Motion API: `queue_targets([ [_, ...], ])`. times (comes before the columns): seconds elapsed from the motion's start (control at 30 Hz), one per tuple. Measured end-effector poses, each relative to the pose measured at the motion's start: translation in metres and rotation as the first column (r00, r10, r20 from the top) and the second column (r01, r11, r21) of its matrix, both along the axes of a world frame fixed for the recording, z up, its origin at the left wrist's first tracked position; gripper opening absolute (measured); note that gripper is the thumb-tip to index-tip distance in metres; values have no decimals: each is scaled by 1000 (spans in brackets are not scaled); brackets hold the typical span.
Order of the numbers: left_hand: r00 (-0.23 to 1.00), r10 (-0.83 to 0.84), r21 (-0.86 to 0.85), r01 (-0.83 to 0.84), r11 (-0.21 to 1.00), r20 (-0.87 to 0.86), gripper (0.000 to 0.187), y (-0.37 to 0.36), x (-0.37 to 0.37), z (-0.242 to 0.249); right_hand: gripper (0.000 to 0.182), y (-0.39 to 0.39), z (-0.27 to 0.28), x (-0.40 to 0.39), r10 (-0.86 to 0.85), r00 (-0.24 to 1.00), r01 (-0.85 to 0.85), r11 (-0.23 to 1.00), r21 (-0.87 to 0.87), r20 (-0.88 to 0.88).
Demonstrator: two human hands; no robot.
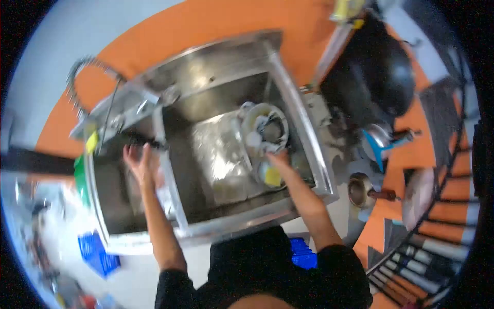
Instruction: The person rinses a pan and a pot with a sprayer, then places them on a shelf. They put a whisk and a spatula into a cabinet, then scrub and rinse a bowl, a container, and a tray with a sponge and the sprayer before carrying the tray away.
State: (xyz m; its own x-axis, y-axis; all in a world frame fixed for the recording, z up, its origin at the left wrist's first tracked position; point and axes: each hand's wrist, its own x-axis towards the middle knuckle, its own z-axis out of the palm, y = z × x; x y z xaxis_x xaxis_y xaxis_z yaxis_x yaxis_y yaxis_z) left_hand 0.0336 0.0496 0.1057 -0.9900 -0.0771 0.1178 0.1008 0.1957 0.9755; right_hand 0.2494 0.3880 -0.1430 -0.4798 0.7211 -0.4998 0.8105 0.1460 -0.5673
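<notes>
A steel double sink (231,225) spans the middle of the view. Over the smaller left basin, my left hand (143,167) has its fingers spread and holds nothing. My right hand (278,158) reaches into the larger basin and touches the lower edge of a round pale dish (250,122) with dark and white bits in it. Its fingers are partly hidden and blurred, so their grip is unclear. Just below that hand lies a yellow sponge or cloth (272,176). Shiny wet metal (211,147) shows on the basin floor left of the dish.
A coiled spray hose (72,85) rises at the back left. Large dark woks (388,72) stand at the upper right, with a handled pot (359,190) below them. Blue baskets (98,255) and a green container (81,180) are at the left.
</notes>
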Motion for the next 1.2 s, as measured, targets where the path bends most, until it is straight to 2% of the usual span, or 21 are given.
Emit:
queue_targets([
  [0.07,991,-62,90,52,995,118,70,2,-44,-17,86,8,-72,-25,-223,966,163,920,356,133],
  [0.13,971,-182,389,109,915,156,50,9,-64,-33,57,28,-18,-22,-194,954,196,981,15,229],
  [0.17,959,-219,411,128,903,182,40,9,-74,-42,57,38,-22,-22,-244,945,240,970,41,218],
  [0.23,961,-227,508,120,853,155,23,9,-71,-47,38,32,-51,-22,-181,978,141,943,302,107],
  [0.27,966,-212,557,94,825,151,18,13,-65,-50,31,28,-45,-23,-140,990,126,844,522,-13],
  [0.3,957,-228,602,78,795,178,14,19,-51,-35,26,18,-10,-28,-185,982,177,824,538,-39],
  [0.33,909,-292,683,13,731,296,15,11,-64,-66,22,1,39,-29,-225,972,222,805,551,-64],
  [0.37,910,-348,727,80,682,226,17,11,-51,-57,22,-14,76,-25,-235,970,228,803,550,-59],
  [0.43,913,-356,749,93,657,198,22,21,-31,-43,20,-40,140,-22,-7,999,-25,674,739,40],
  [0.47,894,-386,798,57,599,226,21,23,-28,-38,20,-53,167,-26,-13,999,-16,668,744,34],
  [0.53,842,-523,923,85,376,136,19,25,-19,-26,17,-84,210,-29,186,977,-188,531,826,102],
  [0.6,820,-557,951,55,305,131,21,29,-13,-15,18,-118,256,-38,245,962,-237,533,812,120],
  [0.67,842,-474,881,-4,472,258,24,32,7,10,20,-139,260,-53,338,933,-299,536,789,124],
  [0.8,836,-533,938,73,340,128,27,31,23,4,23,-170,234,-91,395,909,-378,642,668,134],
  [0.9,876,-456,914,44,402,159,26,28,32,12,25,-190,201,-102,466,864,-489,688,535,190],
  [0.97,893,-425,901,55,430,148,26,20,29,9,28,-210,183,-101,506,862,-408,725,555,-28],
  [1.0,910,-390,880,63,472,144,25,18,24,2,28,-219,181,-100,515,856,-416,723,551,-30],
  [1.07,926,-348,855,61,516,144,24,13,15,-11,33,-232,180,-93,701,688,-649,481,589,186],
  [1.1,949,-290,778,90,621,121,23,11,11,-14,35,-236,159,-91,706,664,-600,306,739,247],
  [1.17,980,-192,609,123,784,49,23,10,8,-17,36,-238,134,-85,702,666,-549,230,804,254],
  [1.2,981,-187,608,119,785,49,23,9,9,-18,37,-240,127,-81,693,672,-495,159,854,260],
])
